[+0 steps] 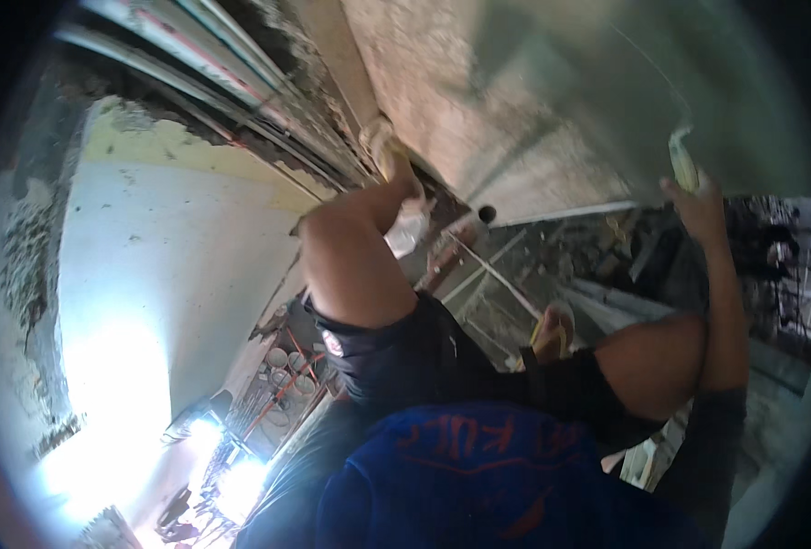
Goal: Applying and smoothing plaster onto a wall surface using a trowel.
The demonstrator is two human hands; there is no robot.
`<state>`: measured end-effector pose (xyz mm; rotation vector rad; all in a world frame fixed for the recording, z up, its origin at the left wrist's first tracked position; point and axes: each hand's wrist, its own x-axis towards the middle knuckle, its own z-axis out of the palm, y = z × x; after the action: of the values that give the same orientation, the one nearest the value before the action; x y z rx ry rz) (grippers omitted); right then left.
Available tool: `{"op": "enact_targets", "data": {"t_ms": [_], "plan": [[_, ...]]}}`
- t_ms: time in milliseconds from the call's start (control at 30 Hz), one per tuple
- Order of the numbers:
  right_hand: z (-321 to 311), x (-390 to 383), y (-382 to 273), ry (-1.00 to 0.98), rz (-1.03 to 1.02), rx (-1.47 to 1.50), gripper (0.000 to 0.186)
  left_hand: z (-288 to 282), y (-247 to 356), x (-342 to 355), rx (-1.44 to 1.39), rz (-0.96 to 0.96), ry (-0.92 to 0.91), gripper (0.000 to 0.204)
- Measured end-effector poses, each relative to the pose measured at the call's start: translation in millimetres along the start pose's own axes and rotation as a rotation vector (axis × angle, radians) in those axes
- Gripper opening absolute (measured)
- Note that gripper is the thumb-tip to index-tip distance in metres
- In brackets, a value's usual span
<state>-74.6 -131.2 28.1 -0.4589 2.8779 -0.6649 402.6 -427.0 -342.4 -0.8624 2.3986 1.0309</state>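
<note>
My right hand is raised at the right, its fingers wrapped round the lower end of a slim, pale green and yellowish tool whose kind I cannot make out. The tool's whitish tip lies against or close to a broad grey plastered surface. A thin pale line runs up and left from that tip; whether it is a string or a mark on the surface is unclear. My left hand is outside the picture; only the dark sleeve shows on that side.
My left foot rests on a ledge, my right foot lower among boards. Between them are a white bag and an open pipe end. Pipes run along the upper left. Rubble lies right; buckets stand lower left.
</note>
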Motion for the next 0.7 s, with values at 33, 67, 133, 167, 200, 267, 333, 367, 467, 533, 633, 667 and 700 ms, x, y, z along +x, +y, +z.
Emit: {"op": "enact_targets", "data": {"t_ms": [33,67,133,167,200,267,333,367,467,533,633,667,700], "plan": [[0,-1,1,0.027,-0.042,-0.045,0.045,5,-6,1,-0.011,-0.015,0.018,0.04],[-11,-3,6,0.088,-0.081,-0.116,0.047,18,-6,12,-0.053,-0.004,0.023,0.04],[1,3,34,0.205,-0.143,-0.221,0.05,39,-29,1,-0.106,-0.064,0.05,0.04],[5,5,27,0.11,-0.09,-0.141,0.052,51,-49,-7,-0.142,-0.109,0.056,0.041],[11,6,12,-0.005,-0.062,-0.06,0.054,69,-78,-24,-0.196,-0.167,0.08,0.041],[16,4,14,0.011,-0.094,-0.078,0.055,104,-124,-39,-0.38,-0.272,0.122,0.041],[28,1,19,0.024,-0.122,-0.019,0.044,120,-133,-42,-0.567,-0.352,0.135,0.042],[23,-11,25,0.076,-0.168,-0.066,0.042,105,-104,-37,-0.402,-0.257,0.064,0.044],[19,-19,34,-0.078,-0.029,0.085,0.038,26,-22,-48,-0.052,-0.085,0.003,0.049],[12,-22,30,-0.127,-0.019,0.083,0.042,17,-21,-52,0.026,-0.093,-0.043,0.052],[10,-25,43,-0.171,-0.019,0.098,0.046,14,-21,-59,0.089,-0.033,-0.005,0.048],[12,-23,47,-0.161,-0.037,0.12,0.046,12,-18,-62,0.082,-0.049,0.009,0.048],[12,-24,50,-0.172,-0.056,0.122,0.046,11,-14,-66,0.08,-0.049,0.004,0.047]]}}
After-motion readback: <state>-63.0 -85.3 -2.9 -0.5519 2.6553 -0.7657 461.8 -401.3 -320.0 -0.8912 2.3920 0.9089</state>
